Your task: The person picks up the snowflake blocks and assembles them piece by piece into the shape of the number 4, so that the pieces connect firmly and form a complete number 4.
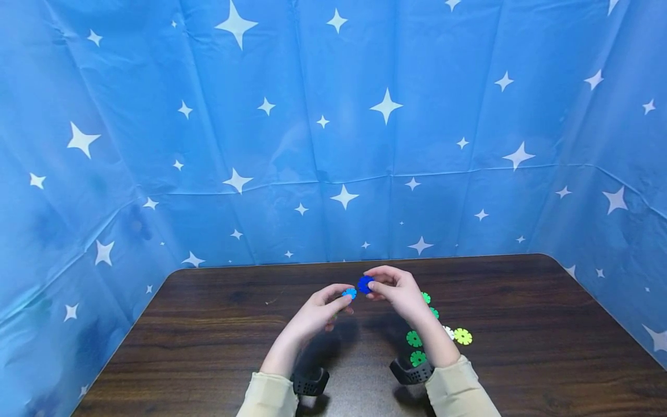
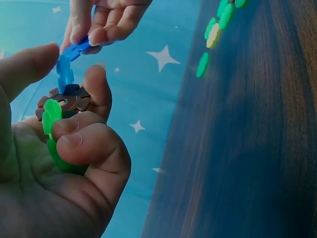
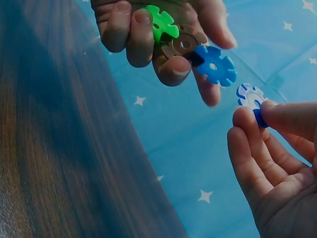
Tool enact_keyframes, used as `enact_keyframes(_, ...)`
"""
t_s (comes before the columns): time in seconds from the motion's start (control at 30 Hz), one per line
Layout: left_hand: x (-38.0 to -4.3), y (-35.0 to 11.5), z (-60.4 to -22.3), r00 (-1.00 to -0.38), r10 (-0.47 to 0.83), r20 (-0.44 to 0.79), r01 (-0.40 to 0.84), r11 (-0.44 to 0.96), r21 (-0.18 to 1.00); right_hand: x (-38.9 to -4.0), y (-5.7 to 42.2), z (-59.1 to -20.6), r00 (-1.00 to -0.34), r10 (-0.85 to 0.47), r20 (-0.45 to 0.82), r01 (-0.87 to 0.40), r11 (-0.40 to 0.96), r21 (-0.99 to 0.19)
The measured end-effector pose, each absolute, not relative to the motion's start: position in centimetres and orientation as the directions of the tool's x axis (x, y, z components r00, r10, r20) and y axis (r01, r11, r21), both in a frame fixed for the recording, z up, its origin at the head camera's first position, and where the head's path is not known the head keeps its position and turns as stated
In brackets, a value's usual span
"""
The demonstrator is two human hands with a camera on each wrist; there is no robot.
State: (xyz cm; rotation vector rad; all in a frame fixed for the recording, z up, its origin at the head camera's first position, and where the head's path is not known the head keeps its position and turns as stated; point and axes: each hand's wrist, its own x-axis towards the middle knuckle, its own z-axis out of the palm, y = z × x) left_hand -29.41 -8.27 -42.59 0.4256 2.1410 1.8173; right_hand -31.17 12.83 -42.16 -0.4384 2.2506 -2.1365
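Observation:
My left hand point(image 1: 318, 313) holds a joined chain of notched flower-shaped discs. In the right wrist view the chain runs from a green disc point(image 3: 162, 22) through a brown disc point(image 3: 173, 48) to a light blue disc point(image 3: 224, 67). Curled fingers grip the green end, while the light blue disc points toward the other hand. My right hand point(image 1: 402, 296) pinches a dark blue notched disc point(image 1: 365, 284) between thumb and fingertips. Its edge faces the light blue disc, with a small gap in the right wrist view. Both hands are raised above the table.
On the dark wooden table point(image 1: 208, 341), right of centre, lie several green discs point(image 1: 414, 339), a white disc point(image 1: 449, 332) and a yellow-green disc point(image 1: 462, 336). My right forearm partly covers that group. A blue star-patterned curtain point(image 1: 354, 145) stands behind the table's far edge.

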Motion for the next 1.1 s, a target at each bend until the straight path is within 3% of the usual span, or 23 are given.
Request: enact_keyframes(1.1, -29.26, -8.26, -42.36, -0.899, 0.438, -0.001, 0.094, 0.195, 0.976, -30.72, 12.21, -41.82, -0.944, -0.259, 0.203, -0.236, 0.102, -0.966)
